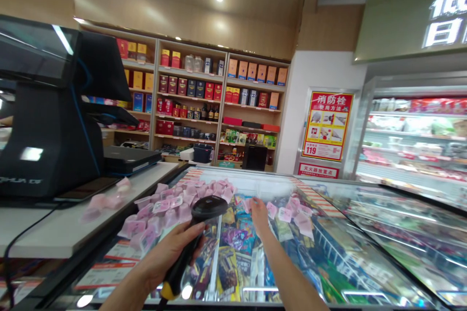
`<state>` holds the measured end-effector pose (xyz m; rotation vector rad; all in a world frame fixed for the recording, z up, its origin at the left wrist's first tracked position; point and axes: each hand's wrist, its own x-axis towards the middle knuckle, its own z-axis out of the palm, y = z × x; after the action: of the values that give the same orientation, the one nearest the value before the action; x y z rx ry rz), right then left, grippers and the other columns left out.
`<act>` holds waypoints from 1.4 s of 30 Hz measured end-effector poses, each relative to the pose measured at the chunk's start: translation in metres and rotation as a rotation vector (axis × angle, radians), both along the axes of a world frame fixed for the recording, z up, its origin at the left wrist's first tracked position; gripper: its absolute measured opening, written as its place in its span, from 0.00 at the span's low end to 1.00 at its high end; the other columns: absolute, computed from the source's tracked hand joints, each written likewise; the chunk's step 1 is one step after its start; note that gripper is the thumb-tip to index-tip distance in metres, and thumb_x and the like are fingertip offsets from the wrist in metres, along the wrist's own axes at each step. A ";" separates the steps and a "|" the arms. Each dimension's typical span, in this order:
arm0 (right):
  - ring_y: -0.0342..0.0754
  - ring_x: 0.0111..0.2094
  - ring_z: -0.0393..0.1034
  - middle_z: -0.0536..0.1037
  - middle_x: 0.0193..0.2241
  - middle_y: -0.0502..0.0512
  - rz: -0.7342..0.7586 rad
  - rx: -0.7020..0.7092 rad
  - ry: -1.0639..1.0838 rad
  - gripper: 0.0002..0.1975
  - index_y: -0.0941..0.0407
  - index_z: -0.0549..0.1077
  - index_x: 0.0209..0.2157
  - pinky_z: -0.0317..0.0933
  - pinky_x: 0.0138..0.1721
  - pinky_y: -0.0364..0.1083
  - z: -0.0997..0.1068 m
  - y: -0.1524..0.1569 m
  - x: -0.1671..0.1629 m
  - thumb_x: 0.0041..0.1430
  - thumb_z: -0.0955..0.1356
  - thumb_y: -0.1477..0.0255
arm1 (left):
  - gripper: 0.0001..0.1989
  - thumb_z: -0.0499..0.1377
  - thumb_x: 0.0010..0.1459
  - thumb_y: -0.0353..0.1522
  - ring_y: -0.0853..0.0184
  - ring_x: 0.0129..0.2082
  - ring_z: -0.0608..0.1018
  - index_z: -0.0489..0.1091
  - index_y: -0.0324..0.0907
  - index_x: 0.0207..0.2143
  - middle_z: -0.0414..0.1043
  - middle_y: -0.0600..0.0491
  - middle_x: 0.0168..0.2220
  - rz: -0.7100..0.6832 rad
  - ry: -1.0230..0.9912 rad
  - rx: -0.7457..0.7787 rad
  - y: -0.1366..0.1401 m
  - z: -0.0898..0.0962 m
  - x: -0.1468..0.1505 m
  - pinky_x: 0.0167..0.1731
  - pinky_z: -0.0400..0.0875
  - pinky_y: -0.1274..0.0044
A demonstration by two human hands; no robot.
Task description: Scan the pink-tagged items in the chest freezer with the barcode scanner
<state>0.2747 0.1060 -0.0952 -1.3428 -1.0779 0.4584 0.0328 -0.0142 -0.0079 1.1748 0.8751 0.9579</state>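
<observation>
My left hand [180, 245] is wrapped round the handle of a black barcode scanner [208, 208] with a yellow end, its head tilted up and forward. Above the glass lid, my right hand [259, 211] pinches a small pink cup-like piece [247, 205]; its exact kind is hard to make out. A pile of similar pink pieces [171, 209], some bearing white labels, lies on the glass to the left. A smaller group of pink pieces [301, 216] rests on the glass right of my right hand.
Below my hands is a glass-topped freezer [255, 180] with colourful packets inside. At left, a black checkout terminal [47, 121] stands on a white counter [47, 240], with a few pink pieces [105, 201] and a cable. Behind are shelves of boxes [189, 87]; a refrigerated display [416, 131] stands right.
</observation>
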 end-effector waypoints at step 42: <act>0.45 0.31 0.64 0.72 0.30 0.54 0.106 0.171 -0.439 0.14 0.58 0.67 0.33 0.57 0.36 0.44 0.010 -0.013 -0.048 0.39 0.62 0.77 | 0.13 0.57 0.44 0.41 0.76 0.15 0.65 0.63 0.39 0.23 0.65 0.58 0.17 0.056 0.009 0.007 -0.001 0.003 -0.025 0.16 0.59 0.83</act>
<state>0.2264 0.0931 -0.0856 -1.2664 -1.5192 0.1425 0.0080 -0.0151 -0.0053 1.1661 0.9161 1.0021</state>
